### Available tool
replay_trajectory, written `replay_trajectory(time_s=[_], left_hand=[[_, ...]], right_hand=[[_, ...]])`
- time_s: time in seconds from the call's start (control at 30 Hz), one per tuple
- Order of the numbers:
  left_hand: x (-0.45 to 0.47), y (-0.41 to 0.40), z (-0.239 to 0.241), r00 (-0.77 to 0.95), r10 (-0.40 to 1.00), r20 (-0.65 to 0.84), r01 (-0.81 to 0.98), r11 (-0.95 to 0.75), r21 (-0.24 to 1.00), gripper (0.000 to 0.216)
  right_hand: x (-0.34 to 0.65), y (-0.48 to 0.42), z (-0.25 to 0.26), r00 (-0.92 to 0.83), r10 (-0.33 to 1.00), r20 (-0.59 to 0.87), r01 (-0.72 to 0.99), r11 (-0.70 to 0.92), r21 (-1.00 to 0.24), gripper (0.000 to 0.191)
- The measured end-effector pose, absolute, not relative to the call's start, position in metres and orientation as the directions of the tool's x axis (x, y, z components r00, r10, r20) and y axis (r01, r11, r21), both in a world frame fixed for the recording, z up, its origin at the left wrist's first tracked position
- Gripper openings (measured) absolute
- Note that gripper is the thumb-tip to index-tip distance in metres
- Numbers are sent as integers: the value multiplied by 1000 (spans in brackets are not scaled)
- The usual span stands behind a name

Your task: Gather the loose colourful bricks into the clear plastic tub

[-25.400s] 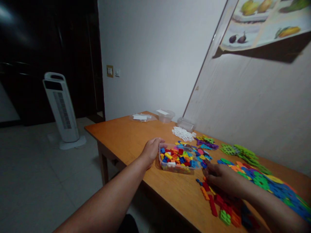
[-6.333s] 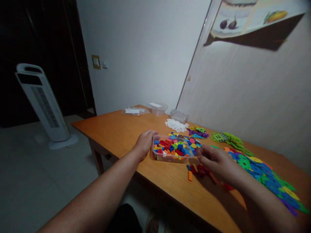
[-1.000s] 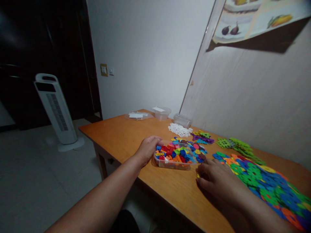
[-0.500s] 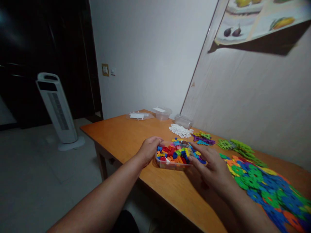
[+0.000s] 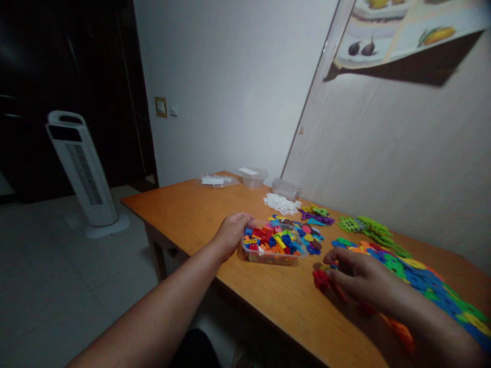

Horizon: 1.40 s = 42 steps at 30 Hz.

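Observation:
A clear plastic box (image 5: pixel 274 259) full of small coloured building bricks (image 5: pixel 270 239) stands on the table near its front edge. My left hand (image 5: pixel 233 232) is closed on the box's left rim. To the right of the box, my right hand (image 5: pixel 355 268) is low over the table with its thumb and fingers curled together. A bit of blue and yellow, seemingly a small brick, shows between its fingertips. Red bricks (image 5: pixel 321 280) lie right beneath those fingers, and orange pieces (image 5: pixel 401 331) lie partly in shadow under the forearm.
Behind the box lie round coloured discs (image 5: pixel 309 235), white lattice pieces (image 5: pixel 282 203) and green pieces (image 5: pixel 364 227). A heap of flower-shaped pieces (image 5: pixel 425 281) covers the right side. Clear containers (image 5: pixel 253 177) stand at the back of the wooden table (image 5: pixel 169 204). A tower fan (image 5: pixel 82 168) is on the floor.
My right hand has moved from the right side of the box out to the right and lower, over the red bricks. My left hand has stayed on the box. The view has shifted slightly.

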<state>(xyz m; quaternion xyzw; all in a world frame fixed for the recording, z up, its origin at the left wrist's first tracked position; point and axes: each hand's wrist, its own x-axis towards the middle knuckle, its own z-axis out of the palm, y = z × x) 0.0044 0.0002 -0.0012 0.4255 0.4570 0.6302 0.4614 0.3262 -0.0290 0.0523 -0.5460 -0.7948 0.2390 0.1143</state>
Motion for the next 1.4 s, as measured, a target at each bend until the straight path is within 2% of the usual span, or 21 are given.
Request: replay_trajectory(time_s=[0.07,0.2,0.43,0.5,0.57,0.7,0.77,0.87,1.0,1.2,1.3,1.4], left_hand=[[4,0,-2,-207,972,111,-198,-153,968,24],[5,0,-2,-203,975,93,-203,-135,970,24],[5,0,-2,-212,971,115,-183,-154,971,23],[5,-1,-2,-218,968,125,-183,-166,969,21],[6,-1,-2,-218,968,124,-188,-166,968,21],[7,-2,-1,-215,971,110,-196,-153,969,21],[7,-2,-1,-209,973,101,-209,-146,967,21],[7,-2,-1,-202,974,99,-213,-143,967,21],[7,-2,-2,-213,971,110,-203,-154,967,20],[6,-1,-2,-207,971,117,-187,-157,970,22],[6,-1,-2,-205,971,126,-178,-163,970,22],[5,0,-2,-218,966,141,-173,-180,968,22]], right_hand=[[322,-35,53,-409,900,-152,811,282,-512,15],[312,-39,48,-436,890,-135,814,326,-481,9],[296,-40,41,-441,890,-116,871,393,-296,8],[293,-42,41,-435,894,-107,877,394,-276,5],[292,-44,42,-436,895,-93,864,388,-320,5],[295,-43,47,-429,899,-88,765,310,-565,8],[294,-40,51,-415,910,-29,691,294,-660,13],[283,-36,55,-370,920,131,584,340,-737,19],[252,-30,55,-343,905,250,481,398,-781,27],[240,-26,57,-253,911,324,341,398,-852,42],[267,-25,60,-126,917,379,432,394,-811,38],[299,-24,61,-62,915,400,633,346,-693,31]])
